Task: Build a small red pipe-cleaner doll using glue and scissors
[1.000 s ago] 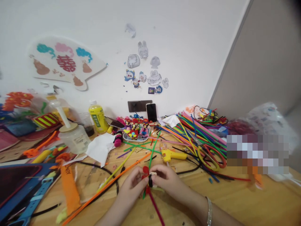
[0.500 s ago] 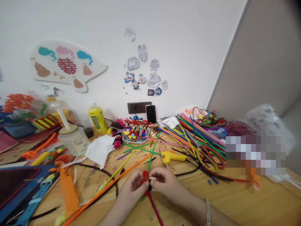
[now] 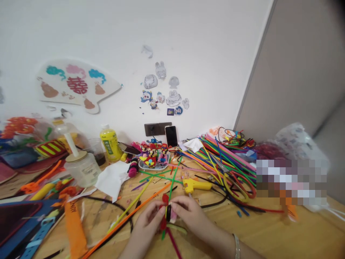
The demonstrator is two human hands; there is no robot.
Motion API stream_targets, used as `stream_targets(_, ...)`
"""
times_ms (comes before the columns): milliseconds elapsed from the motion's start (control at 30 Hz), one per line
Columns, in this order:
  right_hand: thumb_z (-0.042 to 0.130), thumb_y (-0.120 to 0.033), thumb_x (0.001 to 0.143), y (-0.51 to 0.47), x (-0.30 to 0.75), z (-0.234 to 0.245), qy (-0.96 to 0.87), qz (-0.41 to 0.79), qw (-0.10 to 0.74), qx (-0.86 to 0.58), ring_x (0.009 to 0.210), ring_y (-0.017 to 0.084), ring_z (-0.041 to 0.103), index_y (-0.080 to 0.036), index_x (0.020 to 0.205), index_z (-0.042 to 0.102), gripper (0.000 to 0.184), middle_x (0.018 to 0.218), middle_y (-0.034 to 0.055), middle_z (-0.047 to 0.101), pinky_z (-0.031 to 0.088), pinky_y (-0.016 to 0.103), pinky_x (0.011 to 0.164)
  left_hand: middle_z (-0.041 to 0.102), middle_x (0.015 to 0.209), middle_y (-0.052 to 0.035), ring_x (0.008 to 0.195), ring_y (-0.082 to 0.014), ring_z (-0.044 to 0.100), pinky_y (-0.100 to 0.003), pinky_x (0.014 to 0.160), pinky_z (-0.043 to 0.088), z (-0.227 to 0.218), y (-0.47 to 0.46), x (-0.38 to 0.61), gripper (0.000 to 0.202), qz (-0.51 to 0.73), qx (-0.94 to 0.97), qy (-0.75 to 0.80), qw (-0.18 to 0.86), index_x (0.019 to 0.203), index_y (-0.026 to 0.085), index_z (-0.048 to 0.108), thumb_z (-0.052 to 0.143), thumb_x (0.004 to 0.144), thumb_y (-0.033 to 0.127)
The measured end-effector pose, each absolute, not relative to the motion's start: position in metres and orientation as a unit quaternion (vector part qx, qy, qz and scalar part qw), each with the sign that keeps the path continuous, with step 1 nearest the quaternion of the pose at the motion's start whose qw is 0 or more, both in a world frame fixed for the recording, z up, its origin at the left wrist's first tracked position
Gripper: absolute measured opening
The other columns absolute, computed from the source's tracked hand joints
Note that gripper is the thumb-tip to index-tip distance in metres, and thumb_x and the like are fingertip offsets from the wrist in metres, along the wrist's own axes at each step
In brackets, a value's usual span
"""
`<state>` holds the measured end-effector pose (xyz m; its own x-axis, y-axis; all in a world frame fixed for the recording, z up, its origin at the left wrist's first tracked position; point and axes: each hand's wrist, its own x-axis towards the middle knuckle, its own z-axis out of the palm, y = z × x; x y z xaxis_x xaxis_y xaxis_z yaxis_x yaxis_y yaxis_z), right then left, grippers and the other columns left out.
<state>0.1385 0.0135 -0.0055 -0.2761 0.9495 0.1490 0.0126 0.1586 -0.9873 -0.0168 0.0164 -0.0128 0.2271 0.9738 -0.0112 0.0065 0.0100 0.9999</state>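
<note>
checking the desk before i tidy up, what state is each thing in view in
left hand, pinching the red pipe-cleaner bundle
right hand, pinching the same bundle
yellow glue gun, lying on the table
smartphone, standing against the wall, screen dark
yellow drink bottle, capped
clear jar, wooden lid on
white tissue, crumpled

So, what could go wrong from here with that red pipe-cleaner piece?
The black wrap on the red pipe-cleaner piece is held only between the left hand and right hand, so it might slip. The yellow glue gun lies just beyond the right hand and could get knocked; whether it's hot can't be seen.
</note>
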Motion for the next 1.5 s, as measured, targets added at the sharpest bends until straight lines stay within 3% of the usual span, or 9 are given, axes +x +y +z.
stream_targets(100, 0.052, -0.042, 0.079, 0.013, 0.138, -0.005, -0.61, 0.527, 0.454, -0.381, 0.06, 0.014, 0.053, -0.015, 0.071, 0.057, 0.028, 0.06, -0.0008, 0.055, 0.042, 0.026, 0.063, 0.066, 0.071, -0.0007, 0.073, -0.0166, 0.06, -0.023, 0.069, 0.047, -0.009, 0.017, -0.017, 0.029, 0.446, 0.567, 0.443, 0.533, 0.075, 0.016, 0.065, 0.066, 0.065, 0.044)
stream_targets(233, 0.058, -0.043, 0.074, 0.013, 0.137, -0.005, -0.587, 0.551, 0.456, -0.379, 0.057, 0.013, 0.053, -0.015, 0.074, 0.056, 0.028, 0.06, -0.0017, 0.054, 0.042, 0.025, 0.059, 0.071, 0.077, -0.0027, 0.078, -0.02, 0.063, -0.026, 0.074, 0.049, -0.006, 0.016, -0.015, 0.025, 0.446, 0.577, 0.445, 0.52, 0.075, 0.018, 0.067, 0.067, 0.064, 0.041)
stream_targets(533, 0.043, -0.028, 0.083, 0.013, 0.139, -0.008, -0.623, 0.492, 0.452, -0.406, 0.067, 0.014, 0.053, -0.015, 0.073, 0.059, 0.022, 0.066, -0.0004, 0.055, 0.041, 0.023, 0.063, 0.073, 0.081, -0.0054, 0.084, -0.0247, 0.065, -0.032, 0.079, 0.051, -0.005, 0.016, -0.016, 0.027, 0.455, 0.587, 0.491, 0.454, 0.077, 0.017, 0.066, 0.061, 0.066, 0.041)
stream_targets(733, 0.039, -0.009, 0.073, 0.015, 0.142, -0.007, -0.64, 0.392, 0.464, -0.471, 0.065, 0.013, 0.054, -0.017, 0.067, 0.059, 0.023, 0.064, -0.0008, 0.058, 0.04, 0.022, 0.062, 0.072, 0.097, -0.0109, 0.096, -0.029, 0.063, -0.043, 0.092, 0.045, -0.015, 0.023, -0.024, 0.034, 0.426, 0.645, 0.538, 0.338, 0.086, 0.016, 0.068, 0.051, 0.07, 0.04)
stream_targets(933, 0.036, -0.008, 0.069, 0.022, 0.148, -0.007, -0.642, 0.367, 0.492, -0.459, 0.057, 0.012, 0.051, -0.018, 0.063, 0.051, 0.019, 0.056, -0.0029, 0.051, 0.038, 0.021, 0.057, 0.071, 0.1, -0.0116, 0.097, -0.0264, 0.063, -0.041, 0.09, 0.046, -0.034, 0.033, -0.037, 0.034, 0.398, 0.716, 0.527, 0.226, 0.094, 0.017, 0.067, 0.044, 0.078, 0.036)
stream_targets(1167, 0.036, -0.01, 0.068, 0.027, 0.152, -0.011, -0.644, 0.33, 0.502, -0.473, 0.057, 0.014, 0.05, -0.019, 0.063, 0.048, 0.016, 0.057, -0.0017, 0.05, 0.036, 0.023, 0.056, 0.062, 0.118, -0.0162, 0.112, -0.0263, 0.055, -0.044, 0.098, 0.04, -0.022, 0.032, -0.038, 0.049, 0.408, 0.682, 0.575, 0.196, 0.107, 0.008, 0.061, 0.034, 0.08, 0.038)
stream_targets(1500, 0.038, -0.004, 0.07, 0.027, 0.154, -0.015, -0.681, 0.266, 0.481, -0.484, 0.063, 0.014, 0.051, -0.018, 0.065, 0.053, 0.022, 0.064, -0.001, 0.054, 0.037, 0.023, 0.06, 0.071, 0.095, -0.0143, 0.091, -0.0251, 0.064, -0.041, 0.083, 0.05, -0.029, 0.05, -0.055, 0.035, 0.347, 0.748, 0.565, 0.039, 0.094, 0.013, 0.066, 0.037, 0.076, 0.019)
